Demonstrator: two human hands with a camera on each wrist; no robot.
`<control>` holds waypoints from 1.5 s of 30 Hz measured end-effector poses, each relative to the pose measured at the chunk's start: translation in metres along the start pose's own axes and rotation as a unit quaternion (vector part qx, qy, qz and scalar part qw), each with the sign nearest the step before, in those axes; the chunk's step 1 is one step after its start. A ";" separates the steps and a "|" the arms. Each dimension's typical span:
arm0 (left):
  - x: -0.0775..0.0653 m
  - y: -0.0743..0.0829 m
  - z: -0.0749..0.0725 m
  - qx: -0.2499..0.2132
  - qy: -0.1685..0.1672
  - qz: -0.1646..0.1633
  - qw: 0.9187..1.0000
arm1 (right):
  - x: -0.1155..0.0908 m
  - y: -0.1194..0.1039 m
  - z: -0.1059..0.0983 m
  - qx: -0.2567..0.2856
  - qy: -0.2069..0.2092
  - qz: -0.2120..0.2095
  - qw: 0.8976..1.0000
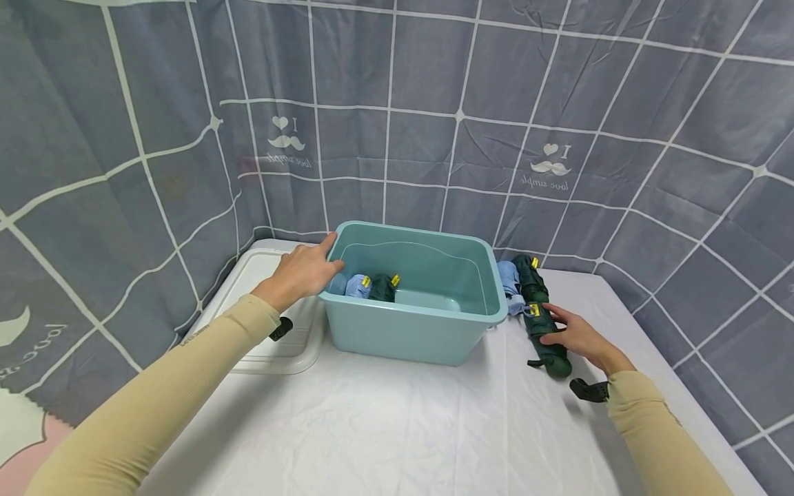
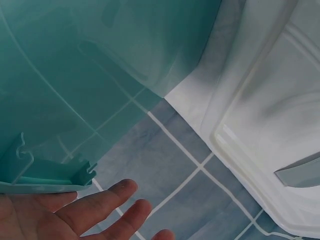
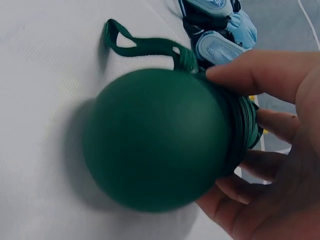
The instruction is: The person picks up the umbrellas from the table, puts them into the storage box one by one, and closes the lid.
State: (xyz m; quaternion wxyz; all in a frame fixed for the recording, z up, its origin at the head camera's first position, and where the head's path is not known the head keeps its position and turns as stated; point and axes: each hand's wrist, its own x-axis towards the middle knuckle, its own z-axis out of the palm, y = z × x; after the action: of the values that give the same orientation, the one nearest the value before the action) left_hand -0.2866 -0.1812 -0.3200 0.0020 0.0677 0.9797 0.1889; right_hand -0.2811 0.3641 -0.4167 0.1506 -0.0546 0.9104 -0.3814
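My left hand [image 1: 305,270] rests on the left rim of a teal plastic tub [image 1: 397,331], its index finger along the edge and thumb over the inner side. In the left wrist view its other fingers [image 2: 120,205] stretch loosely past the rim. On the right, my right hand [image 1: 579,337] grips a folded dark green umbrella [image 1: 546,337] lying on the table. The right wrist view shows the umbrella's round green end [image 3: 155,140] and wrist strap [image 3: 145,46], with thumb and fingers on opposite sides. Inside the tub are a light blue folded umbrella [image 1: 358,286] and a dark green one [image 1: 382,288].
Light blue folded umbrellas [image 1: 509,275] and another dark green one [image 1: 528,272] lie between the tub and my right hand. A white lid [image 1: 273,351] lies left of the tub on the white-covered table [image 1: 397,427]. Grey checked curtain [image 1: 428,145] surrounds the back and sides.
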 end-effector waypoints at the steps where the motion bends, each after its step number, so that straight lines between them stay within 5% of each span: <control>1: 0.000 0.000 0.001 0.000 0.000 0.000 1.000 | 0.000 0.000 0.000 -0.004 0.001 -0.001 1.000; 21: 0.001 0.000 -0.001 0.007 0.000 -0.003 1.000 | 0.003 -0.013 0.003 -0.100 0.013 0.028 0.994; 45: -0.002 0.002 0.003 0.019 0.018 -0.005 1.000 | -0.002 0.000 -0.009 0.025 0.001 0.071 0.997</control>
State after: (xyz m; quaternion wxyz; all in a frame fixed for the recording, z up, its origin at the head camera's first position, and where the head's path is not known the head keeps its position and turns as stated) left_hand -0.2843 -0.1787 -0.3223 -0.0159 0.0598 0.9832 0.1718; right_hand -0.2816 0.3708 -0.4102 0.1778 0.0148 0.9023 -0.3925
